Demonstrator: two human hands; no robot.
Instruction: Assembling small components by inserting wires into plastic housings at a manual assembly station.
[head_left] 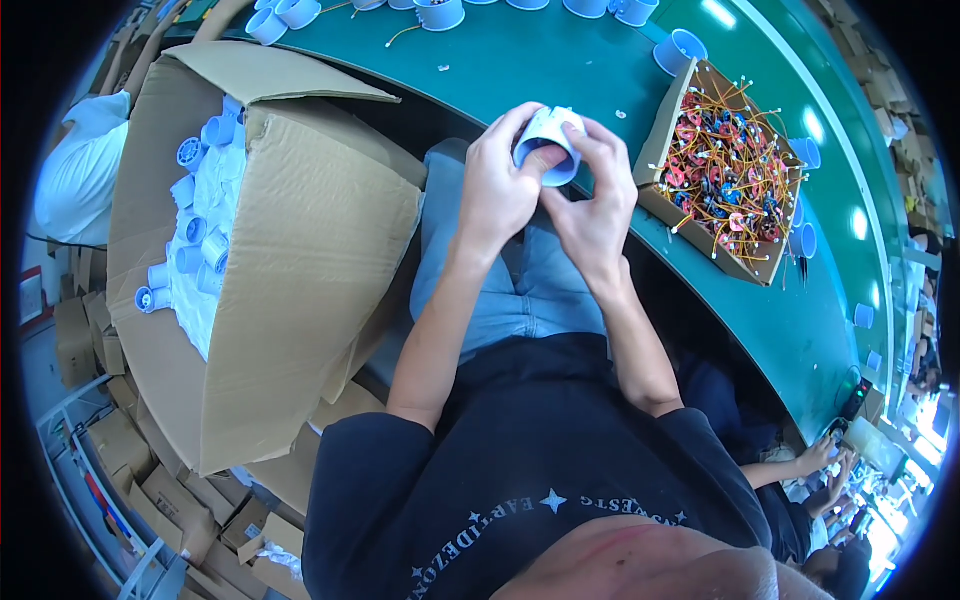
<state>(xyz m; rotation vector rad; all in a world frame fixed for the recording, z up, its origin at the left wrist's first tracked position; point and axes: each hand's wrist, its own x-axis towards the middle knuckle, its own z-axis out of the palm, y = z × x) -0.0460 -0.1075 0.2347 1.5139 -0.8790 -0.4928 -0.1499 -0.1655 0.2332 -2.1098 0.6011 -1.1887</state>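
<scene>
A light blue, hollow plastic cup-shaped housing [547,124] is held above my lap, close to the near edge of the green table. Its open end faces toward me. My left hand [502,182] grips it from the left, with the thumb at the opening. From the other side, my right hand [598,190] closes round it with bent fingers. Whether anything sits inside the housing is hidden by my thumb and fingers.
On the green table [560,65], a cardboard box [660,135] full of orange-wired small parts [725,165] stands to the right. Several similar blue housings [680,50] line the far side. At left, a large open carton [320,220] holds more housings. Other people work nearby.
</scene>
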